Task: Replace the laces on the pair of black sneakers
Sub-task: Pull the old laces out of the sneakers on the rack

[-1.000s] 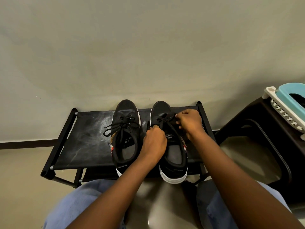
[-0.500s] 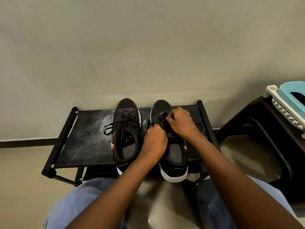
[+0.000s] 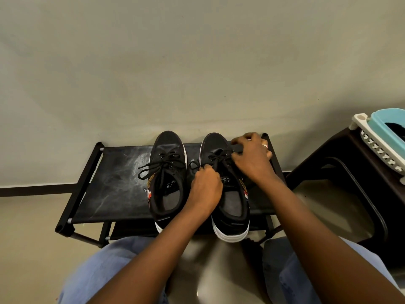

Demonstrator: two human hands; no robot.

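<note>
1. Sneakers, two black ones with white soles, stand side by side on a low black rack [image 3: 105,183] against a pale wall, toes pointing away from the camera. The view looks down from the person's head, past both forearms and knees in blue jeans.
2. The left sneaker [image 3: 167,172] is laced, with a black bow [image 3: 162,166] across its tongue; no hand touches it.
3. The right sneaker [image 3: 228,189] is the one being worked on. Its black lace [image 3: 219,157] crosses the eyelets near the toe.
4. The left hand [image 3: 206,189] is curled into a fist at the inner edge of this shoe and pinches a strand of the lace, drawn taut from the eyelets.
5. The right hand [image 3: 252,159] sits over the outer front of the shoe, fingers bent and closed on the other end of the lace; a ring shows on one finger.
6. A dark stool [image 3: 341,172] to the right carries a white and teal basket [image 3: 381,141], well apart from the shoes.
7. Risks, as a judgement: pulling both strands hard could drag the shoe off the rack's front edge, where its heel already overhangs. An uneven pull could draw one lace end short or back through an eyelet. Black lace on black fabric makes a missed eyelet easy to overlook.
</note>
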